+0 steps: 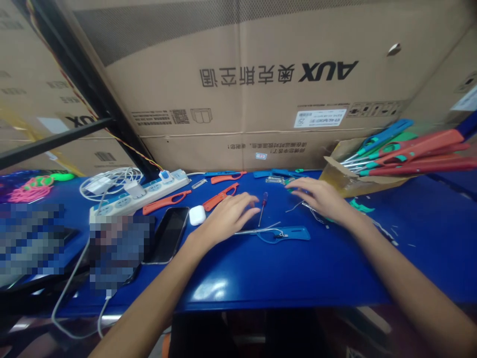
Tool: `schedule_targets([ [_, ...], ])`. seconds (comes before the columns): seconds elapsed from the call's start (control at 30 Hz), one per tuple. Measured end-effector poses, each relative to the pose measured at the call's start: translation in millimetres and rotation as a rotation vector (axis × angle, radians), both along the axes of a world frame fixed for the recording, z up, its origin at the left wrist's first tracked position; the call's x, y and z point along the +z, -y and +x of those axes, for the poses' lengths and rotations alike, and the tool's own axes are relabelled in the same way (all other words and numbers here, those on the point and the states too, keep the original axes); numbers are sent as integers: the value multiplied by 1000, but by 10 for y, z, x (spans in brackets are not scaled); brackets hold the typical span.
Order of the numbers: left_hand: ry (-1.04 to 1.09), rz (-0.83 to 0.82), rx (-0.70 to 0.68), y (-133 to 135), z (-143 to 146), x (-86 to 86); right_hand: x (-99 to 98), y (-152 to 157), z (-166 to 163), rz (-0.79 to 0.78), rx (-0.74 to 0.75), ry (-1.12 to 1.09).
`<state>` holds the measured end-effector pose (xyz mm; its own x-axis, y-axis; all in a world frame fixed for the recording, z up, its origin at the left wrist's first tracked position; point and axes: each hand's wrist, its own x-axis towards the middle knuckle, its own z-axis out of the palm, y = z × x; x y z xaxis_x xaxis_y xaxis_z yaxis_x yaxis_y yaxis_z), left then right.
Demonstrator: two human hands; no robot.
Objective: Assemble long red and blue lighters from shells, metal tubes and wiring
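My left hand [233,216] hovers over the blue table with its fingers apart and nothing visible in them. Just below it lies an opened blue lighter casing [300,233] with a metal tube [253,231] and thin white wires. A small screwdriver [264,203] with a purple-red handle lies between my hands. My right hand [324,199] reaches forward with fingers stretched, its tips by small green parts [288,183], slightly blurred. Beneath it are loose wires and a metal piece [309,206]. Behind my left hand lies an orange casing half [216,199].
An open carton [357,186] of long lighters stands at back right. At left are a power strip [149,191] with cables, a phone [167,233] and a white earphone case [197,215]. Large cardboard boxes [242,109] wall the back. Green scraps [361,205] lie at right.
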<state>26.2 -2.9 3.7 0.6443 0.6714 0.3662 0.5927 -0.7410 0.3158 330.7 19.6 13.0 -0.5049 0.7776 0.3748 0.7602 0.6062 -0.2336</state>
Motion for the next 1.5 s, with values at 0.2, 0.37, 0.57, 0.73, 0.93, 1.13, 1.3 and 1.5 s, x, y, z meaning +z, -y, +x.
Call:
schedule_targets([
  [0.2,26,-7,-27,73,96,3,109,354,-381,-193,155,-25],
  [0.37,33,0,-74,46,94,-27,110,406,-424,-250,183,-40],
  [0.57,39,-121,-191,45,117,-19,51,360,-420,-286,247,-38],
  [0.73,-30,-121,-178,65,118,13,39,326,-377,-268,281,-30],
  [0.93,-125,-225,-187,102,50,79,100,328,-319,-344,302,33],
  [1.13,-199,-124,-176,142,104,50,81,377,-411,-394,315,12],
  [1.3,-209,-120,-194,166,129,22,20,407,-522,-373,401,-5],
  [1.5,-222,-124,-166,186,113,84,-43,396,-539,-355,367,-13],
])
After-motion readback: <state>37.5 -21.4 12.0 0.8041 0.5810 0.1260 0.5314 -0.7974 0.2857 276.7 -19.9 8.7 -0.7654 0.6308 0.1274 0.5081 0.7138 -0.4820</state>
